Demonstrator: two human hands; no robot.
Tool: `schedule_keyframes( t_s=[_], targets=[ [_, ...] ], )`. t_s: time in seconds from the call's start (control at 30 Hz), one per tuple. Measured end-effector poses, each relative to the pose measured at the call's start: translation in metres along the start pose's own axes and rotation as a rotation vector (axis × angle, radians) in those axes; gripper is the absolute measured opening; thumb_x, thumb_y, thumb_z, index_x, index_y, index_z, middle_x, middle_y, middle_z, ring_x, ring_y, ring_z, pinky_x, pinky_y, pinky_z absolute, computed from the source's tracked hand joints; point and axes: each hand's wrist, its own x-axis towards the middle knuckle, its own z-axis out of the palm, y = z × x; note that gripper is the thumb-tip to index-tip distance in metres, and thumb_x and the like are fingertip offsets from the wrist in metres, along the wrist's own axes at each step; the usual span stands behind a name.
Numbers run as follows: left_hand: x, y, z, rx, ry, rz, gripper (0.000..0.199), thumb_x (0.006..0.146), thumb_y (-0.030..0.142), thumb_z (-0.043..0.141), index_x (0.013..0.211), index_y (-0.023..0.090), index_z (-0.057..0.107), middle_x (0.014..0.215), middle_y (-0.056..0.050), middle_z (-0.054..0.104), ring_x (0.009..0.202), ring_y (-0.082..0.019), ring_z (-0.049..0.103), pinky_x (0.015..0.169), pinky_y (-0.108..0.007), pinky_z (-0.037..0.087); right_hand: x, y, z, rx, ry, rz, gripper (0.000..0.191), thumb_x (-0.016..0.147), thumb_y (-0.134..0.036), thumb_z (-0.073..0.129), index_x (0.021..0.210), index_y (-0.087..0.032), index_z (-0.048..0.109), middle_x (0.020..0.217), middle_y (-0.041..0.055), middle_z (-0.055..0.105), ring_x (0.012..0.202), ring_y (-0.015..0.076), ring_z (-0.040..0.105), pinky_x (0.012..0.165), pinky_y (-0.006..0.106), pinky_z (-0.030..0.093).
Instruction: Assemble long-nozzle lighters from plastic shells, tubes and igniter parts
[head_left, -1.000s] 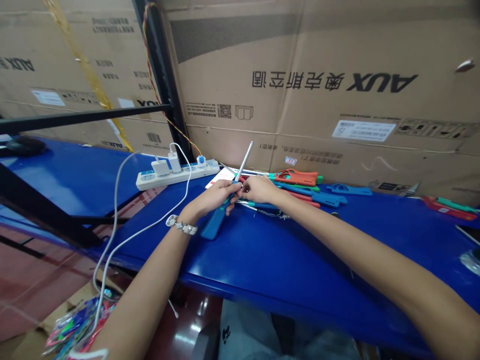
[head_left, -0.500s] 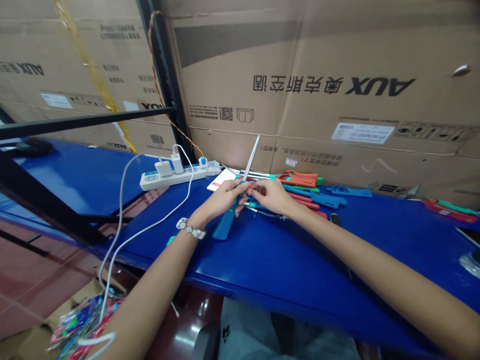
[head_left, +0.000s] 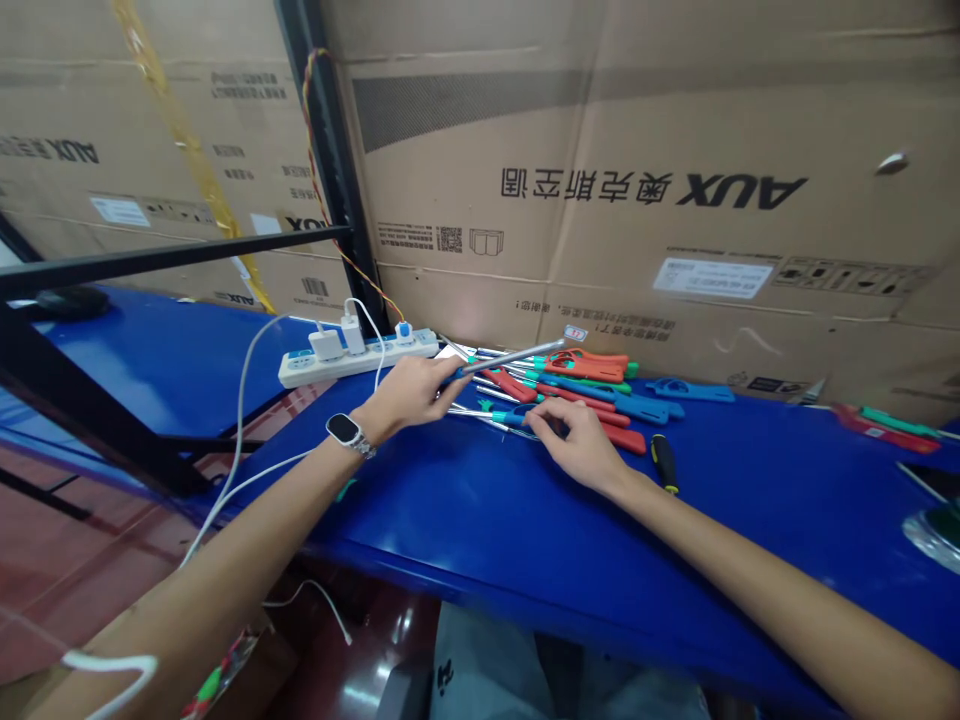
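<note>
My left hand (head_left: 415, 393) is closed around a long-tubed gas lighter (head_left: 517, 356). Most of its blue handle is hidden by the hand, and its metal tube points right over a pile of similar lighters. My right hand (head_left: 581, 440) is lower and to the right, at the pile's near edge. Its fingers are curled with the tips together, close to a lighter with a teal collar (head_left: 516, 417); whatever they pinch is too small to make out. In the pile lie an orange lighter (head_left: 589, 366), a blue lighter (head_left: 646, 407) and several red ones.
A white power strip (head_left: 296, 372) with plugged-in chargers stands at the back left. A black screwdriver handle (head_left: 664, 462) lies right of the pile. A blue handle shell (head_left: 694, 391) rests near the cardboard wall (head_left: 600, 130). A black metal frame (head_left: 172, 255) rises at left.
The lighter in my left hand has tipped from upright to nearly level, its tube now pointing right. My right hand has come away from it, moving right and down to the pile.
</note>
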Motion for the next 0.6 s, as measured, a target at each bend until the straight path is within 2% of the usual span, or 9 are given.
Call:
schedule_keyframes(
  t_s=[0.07,0.13,0.23,0.33,0.47,0.6],
  targets=[
    [-0.001,-0.009,0.015,-0.009,0.038,-0.008,0.031,0.1,0.039,0.041,0.092,0.02,0.064,0.066,-0.004,0.06,0.056,-0.02,0.051,0.059,-0.032,0.032,-0.001,0.0,0.001,-0.003,0.015,0.004,0.027,0.097,-0.035,0.055,0.076,-0.021,0.064,0.078,0.0015,0.071,0.07,0.0189,0.058,0.082,0.038,0.039],
    [0.005,-0.007,0.033,-0.01,0.079,0.006,0.029,0.101,0.038,0.041,0.091,0.02,0.062,0.067,-0.004,0.061,0.056,-0.019,0.052,0.058,-0.031,0.032,-0.002,0.0,0.002,-0.014,0.017,-0.003,0.026,0.097,-0.035,0.055,0.077,-0.021,0.066,0.079,0.0019,0.072,0.071,0.0193,0.059,0.084,0.039,0.039],
    [0.03,0.011,0.059,-0.007,0.124,0.012,0.025,0.1,0.034,0.041,0.091,0.02,0.059,0.07,-0.005,0.063,0.061,-0.02,0.057,0.06,-0.031,0.035,-0.004,0.003,0.001,-0.024,0.027,-0.014,0.027,0.097,-0.035,0.054,0.077,-0.021,0.066,0.073,0.0011,0.07,0.068,0.0188,0.057,0.084,0.038,0.039],
    [0.064,0.033,0.076,0.02,0.093,0.041,0.023,0.101,0.034,0.043,0.092,0.019,0.058,0.074,-0.006,0.066,0.064,-0.021,0.061,0.059,-0.03,0.036,-0.008,0.009,-0.003,-0.043,0.072,-0.022,0.027,0.096,-0.033,0.055,0.075,-0.02,0.064,0.071,0.0009,0.068,0.068,0.0186,0.057,0.084,0.039,0.037],
    [0.095,0.052,0.078,0.065,0.098,0.091,0.023,0.102,0.033,0.043,0.092,0.019,0.059,0.074,-0.007,0.067,0.065,-0.021,0.062,0.058,-0.03,0.035,-0.014,0.016,-0.009,-0.099,0.074,-0.086,0.024,0.096,-0.027,0.056,0.075,-0.02,0.065,0.073,0.0015,0.069,0.073,0.0195,0.059,0.08,0.038,0.033],
    [0.088,0.047,0.057,0.021,0.144,0.048,0.026,0.103,0.035,0.044,0.086,0.02,0.057,0.065,-0.003,0.062,0.058,-0.018,0.056,0.055,-0.03,0.028,-0.019,0.019,-0.013,-0.192,0.053,-0.148,0.022,0.097,-0.024,0.056,0.078,-0.02,0.064,0.075,0.0016,0.067,0.077,0.0194,0.058,0.08,0.037,0.032]
  ],
)
